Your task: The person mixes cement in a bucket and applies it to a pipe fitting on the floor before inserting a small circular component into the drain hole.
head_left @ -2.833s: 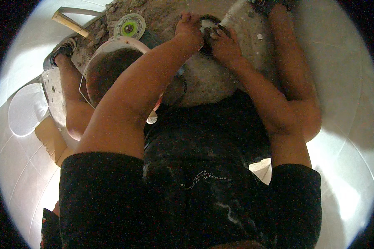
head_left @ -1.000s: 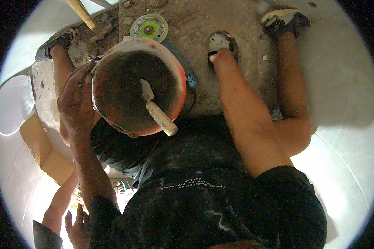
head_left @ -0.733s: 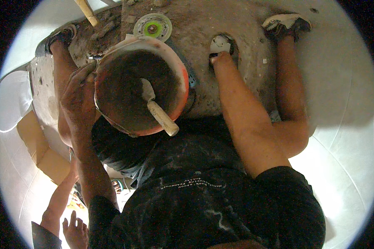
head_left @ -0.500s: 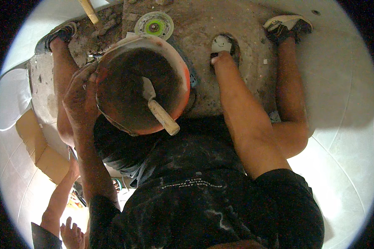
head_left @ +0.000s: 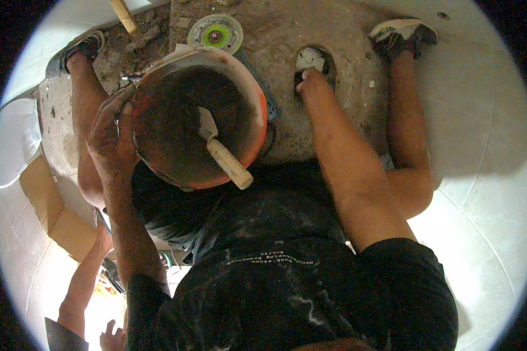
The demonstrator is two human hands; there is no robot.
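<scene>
My left hand [head_left: 108, 131] is closed on the left rim of a round, orange-sided bucket [head_left: 256, 96]. Dark grey, mortar-like material covers much of the bucket's inside. A small trowel [head_left: 228, 162] lies with its blade in the bucket and its worn wooden handle across the near rim. Neither hand touches the trowel. Farther right, my right hand [head_left: 314, 81] reaches down to a dark-edged oval spot on the floor. Its fingers look closed round a mottled white piece [head_left: 311, 57], but they are partly hidden, and the piece's kind is unclear.
An angle grinder with a green-centred disc [head_left: 215, 35] lies behind the bucket. A wooden stick [head_left: 123, 16] and rubble are at the far left. Folded cardboard [head_left: 55, 213] leans at left. Another person's arm [head_left: 85, 286] shows lower left. Pale walls stand on both sides.
My right hand has turned slightly at the white piece. My left hand keeps its hold, and bucket and trowel stay put. At lower left, another person's hand has dropped lower.
</scene>
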